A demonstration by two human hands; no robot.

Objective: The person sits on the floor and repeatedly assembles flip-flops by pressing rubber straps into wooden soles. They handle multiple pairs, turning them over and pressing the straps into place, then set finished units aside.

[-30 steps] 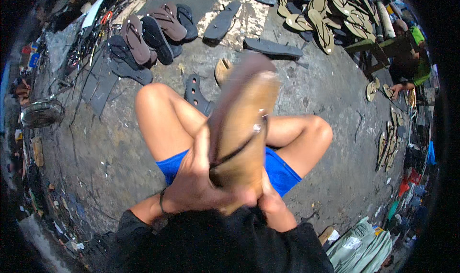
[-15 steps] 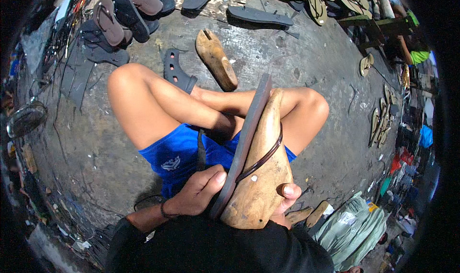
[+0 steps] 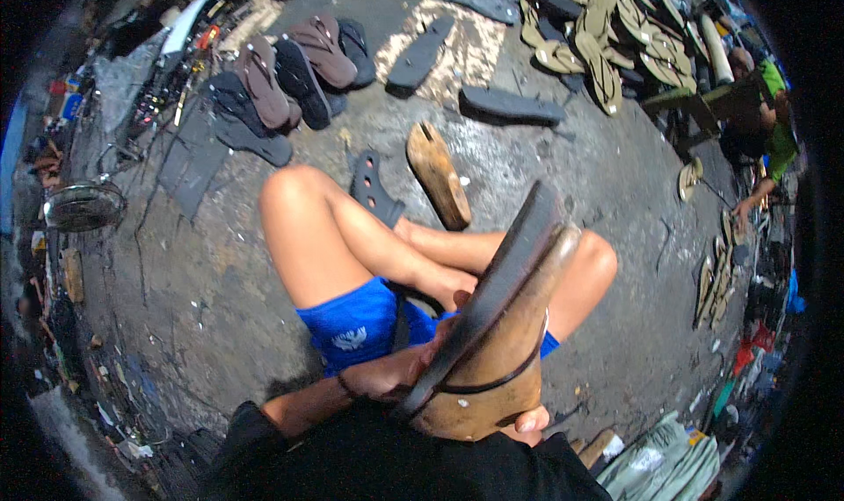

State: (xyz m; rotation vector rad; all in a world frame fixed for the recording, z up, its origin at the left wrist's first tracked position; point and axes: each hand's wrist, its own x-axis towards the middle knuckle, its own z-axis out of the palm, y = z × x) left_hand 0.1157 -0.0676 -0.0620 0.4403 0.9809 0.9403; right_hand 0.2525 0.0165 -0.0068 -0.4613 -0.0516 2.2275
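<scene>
A dark flip-flop (image 3: 505,281) with a brown strap is fitted on a wooden shoe last (image 3: 492,395), tilted upright in front of my chest. My left hand (image 3: 400,373) grips the flip-flop from the outer face of its sole; its fingers run along the sole, partly hidden and blurred. Around the lower right of the last, my right hand (image 3: 531,420) is closed, with only the thumb side showing. The strap crosses the last's middle. Another wooden last (image 3: 440,176) lies on the floor beyond my crossed legs, beside a dark clog (image 3: 378,189) on my foot.
Brown and black flip-flops (image 3: 264,83) are grouped at the far left. Loose dark soles (image 3: 510,105) lie ahead, and olive flip-flops (image 3: 602,70) are piled at the far right. A person in green (image 3: 778,149) reaches down at the right edge. A greenish plastic bag (image 3: 664,461) lies near right.
My left hand has shifted up along the sole, its fingers now reaching farther along it. The flip-flop and last lean more to the right. The whole view has shifted, showing more of the far floor.
</scene>
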